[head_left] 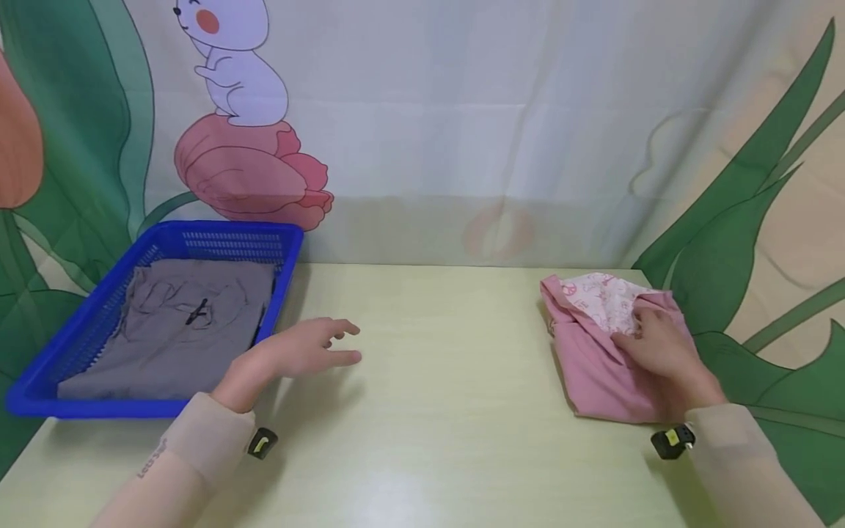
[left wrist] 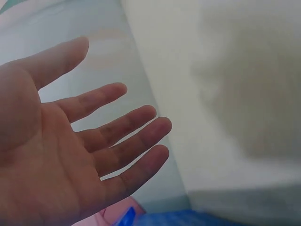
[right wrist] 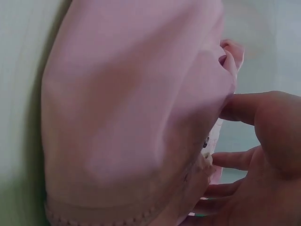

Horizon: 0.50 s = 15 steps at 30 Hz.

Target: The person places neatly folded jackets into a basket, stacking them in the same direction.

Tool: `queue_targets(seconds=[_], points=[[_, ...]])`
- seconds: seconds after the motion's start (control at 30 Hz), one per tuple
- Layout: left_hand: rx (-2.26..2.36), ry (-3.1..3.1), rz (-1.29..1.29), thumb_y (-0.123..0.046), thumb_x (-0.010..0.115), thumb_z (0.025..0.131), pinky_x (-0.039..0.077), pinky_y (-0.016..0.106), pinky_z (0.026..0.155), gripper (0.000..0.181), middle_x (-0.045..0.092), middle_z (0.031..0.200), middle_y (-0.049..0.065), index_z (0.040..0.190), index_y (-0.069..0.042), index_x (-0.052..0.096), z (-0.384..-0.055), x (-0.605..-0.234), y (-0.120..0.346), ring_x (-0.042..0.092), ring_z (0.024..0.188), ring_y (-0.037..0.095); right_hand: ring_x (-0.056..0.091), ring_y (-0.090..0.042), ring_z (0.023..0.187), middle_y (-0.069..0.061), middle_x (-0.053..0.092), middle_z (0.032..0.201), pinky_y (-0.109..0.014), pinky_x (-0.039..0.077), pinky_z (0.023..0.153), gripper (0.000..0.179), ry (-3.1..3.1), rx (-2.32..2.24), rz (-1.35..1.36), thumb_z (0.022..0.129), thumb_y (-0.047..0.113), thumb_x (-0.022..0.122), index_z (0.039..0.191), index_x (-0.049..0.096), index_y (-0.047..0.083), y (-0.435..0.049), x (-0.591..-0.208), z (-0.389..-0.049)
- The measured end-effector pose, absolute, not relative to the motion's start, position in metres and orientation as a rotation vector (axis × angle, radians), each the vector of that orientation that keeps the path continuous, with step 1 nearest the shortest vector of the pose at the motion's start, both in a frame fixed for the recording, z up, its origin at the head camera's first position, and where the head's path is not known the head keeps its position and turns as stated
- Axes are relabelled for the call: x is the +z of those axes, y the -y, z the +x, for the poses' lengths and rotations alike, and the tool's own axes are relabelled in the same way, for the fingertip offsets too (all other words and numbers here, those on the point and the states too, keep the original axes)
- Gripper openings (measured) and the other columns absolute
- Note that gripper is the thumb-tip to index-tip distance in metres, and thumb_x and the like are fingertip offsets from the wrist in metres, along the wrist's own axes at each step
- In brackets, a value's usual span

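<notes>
On the right of the table lies a folded pink garment (head_left: 614, 367) with a pink-printed white lining showing at its top. Zipper-like teeth run along its lower edge in the right wrist view. My right hand (head_left: 663, 348) grips its upper right part, thumb and fingertips against the pink cloth (right wrist: 127, 94). Nothing is in my left hand (head_left: 300, 348), which hovers over the table just right of the blue basket, fingers spread and loosely extended. Its palm (left wrist: 61, 160) faces the camera in the left wrist view.
The blue plastic basket (head_left: 280, 293) stands at the left with folded grey clothing (head_left: 178, 352) inside, a dark cord on top. Behind the pale table (head_left: 429, 411) hangs a printed curtain (head_left: 422, 132).
</notes>
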State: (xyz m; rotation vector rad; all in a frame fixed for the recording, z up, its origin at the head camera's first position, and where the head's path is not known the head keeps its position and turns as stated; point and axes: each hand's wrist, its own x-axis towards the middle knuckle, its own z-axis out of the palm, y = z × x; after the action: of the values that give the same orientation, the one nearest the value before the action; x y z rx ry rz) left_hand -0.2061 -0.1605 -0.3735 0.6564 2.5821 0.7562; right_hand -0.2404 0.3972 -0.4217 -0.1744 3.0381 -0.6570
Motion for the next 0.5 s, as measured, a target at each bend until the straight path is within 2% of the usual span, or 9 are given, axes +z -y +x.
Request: queue_targets(seconds=[0.03,0.17,0.33,0.5], points=[[0.766,-2.581,0.648,-0.036,0.062,0.103,0.047,0.053,0.101,0.054,0.058,0.137,0.023,0.142,0.002,0.055,-0.206,-0.376,0.159,0.055,0.127,0.041,0.044,-0.051,0.116,-0.036,0.047,0.12,-0.062,0.039,0.099,0.056,-3.026,-0.656,-0.166,0.101,0.028,0.063,0.128,0.043,-0.016,-0.396,-0.422,-0.24],[0.789,-2.576,0.614,-0.037,0.062,0.102,0.047,0.053,0.1,0.054,0.059,0.135,0.026,0.141,0.001,0.056,-0.206,-0.385,0.154,0.057,0.124,0.042,0.029,-0.06,0.136,-0.046,0.031,0.145,-0.07,0.028,0.11,0.077,-2.994,-0.635,-0.127,0.103,0.034,0.059,0.146,0.028,-0.022,-0.39,-0.423,-0.237],[0.801,-2.56,0.595,-0.037,0.062,0.103,0.047,0.053,0.101,0.054,0.06,0.134,0.025,0.14,0.001,0.056,-0.204,-0.395,0.15,0.057,0.124,0.041,0.034,-0.059,0.134,-0.045,0.034,0.144,-0.069,0.029,0.11,0.075,-3.01,-0.605,-0.147,0.104,0.037,0.058,0.144,0.032,-0.02,-0.381,-0.425,-0.235],[0.813,-2.547,0.563,-0.036,0.062,0.103,0.047,0.053,0.1,0.053,0.061,0.132,0.025,0.14,0.0,0.056,-0.202,-0.402,0.148,0.058,0.122,0.04,0.053,-0.047,0.114,-0.035,0.054,0.124,-0.063,0.042,0.1,0.064,-3.05,-0.59,-0.234,0.103,0.036,0.061,0.136,0.044,-0.017,-0.37,-0.424,-0.235]])
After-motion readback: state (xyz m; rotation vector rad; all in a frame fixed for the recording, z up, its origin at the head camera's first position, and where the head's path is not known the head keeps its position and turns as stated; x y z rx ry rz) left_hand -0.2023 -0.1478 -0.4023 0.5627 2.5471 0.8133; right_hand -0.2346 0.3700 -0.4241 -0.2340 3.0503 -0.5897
